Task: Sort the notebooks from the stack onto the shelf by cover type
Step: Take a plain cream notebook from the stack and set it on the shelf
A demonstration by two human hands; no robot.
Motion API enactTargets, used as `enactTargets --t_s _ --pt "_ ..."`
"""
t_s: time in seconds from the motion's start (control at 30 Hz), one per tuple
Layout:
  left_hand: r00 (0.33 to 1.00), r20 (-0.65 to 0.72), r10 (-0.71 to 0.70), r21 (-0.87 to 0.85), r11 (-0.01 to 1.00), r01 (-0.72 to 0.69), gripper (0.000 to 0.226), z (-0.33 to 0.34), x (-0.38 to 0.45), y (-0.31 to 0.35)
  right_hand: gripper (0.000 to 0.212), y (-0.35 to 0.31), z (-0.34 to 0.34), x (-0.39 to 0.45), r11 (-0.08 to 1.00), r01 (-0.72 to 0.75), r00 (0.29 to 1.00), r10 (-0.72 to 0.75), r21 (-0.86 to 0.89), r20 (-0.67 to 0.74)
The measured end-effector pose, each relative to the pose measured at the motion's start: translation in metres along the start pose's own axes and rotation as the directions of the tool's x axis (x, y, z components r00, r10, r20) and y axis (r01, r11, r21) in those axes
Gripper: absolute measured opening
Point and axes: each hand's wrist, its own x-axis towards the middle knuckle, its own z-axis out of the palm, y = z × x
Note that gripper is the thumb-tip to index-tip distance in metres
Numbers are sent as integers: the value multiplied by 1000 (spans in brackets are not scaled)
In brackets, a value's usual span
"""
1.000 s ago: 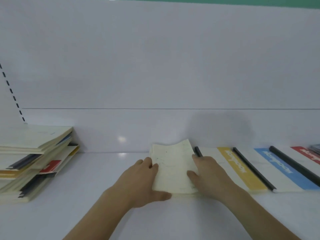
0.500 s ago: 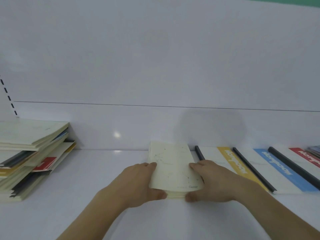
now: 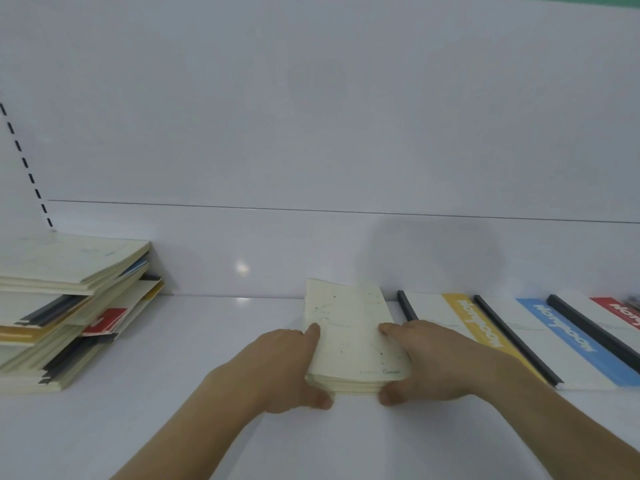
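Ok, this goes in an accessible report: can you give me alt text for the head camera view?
Both hands, left hand and right hand, hold a small pile of cream notebooks by its sides on a white shelf. A mixed stack of notebooks sits at left; notebooks with yellow, blue and red stripes lie at right.

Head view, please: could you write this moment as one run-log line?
step: squaring cream notebooks on shelf | left hand: grips pile | right hand: grips pile | unsorted stack: far left | striped notebooks: right
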Motion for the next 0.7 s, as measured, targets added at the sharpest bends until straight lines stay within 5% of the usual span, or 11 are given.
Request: enactTargets --t_s 0.17,0.47,0.6,0.7 --pt "998 -8 -62 -21 998 62 69 -5 2 1 101 1 0 1 1000 -1 1000 1 14 16" --pt "993 -88 -74 -191 980 57 90 3 -9 0 115 8 2 1 991 39 999 -40 -125 -2" --pt "969 -209 -133 -268 961 74 98 6 -26 -12 106 -7 -6 -5 987 58 984 -82 -151 -158" --pt "917 -340 -208 -209 968 143 76 3 -42 -29 87 -38 -9 -4 987 125 917 -154 -101 -367"
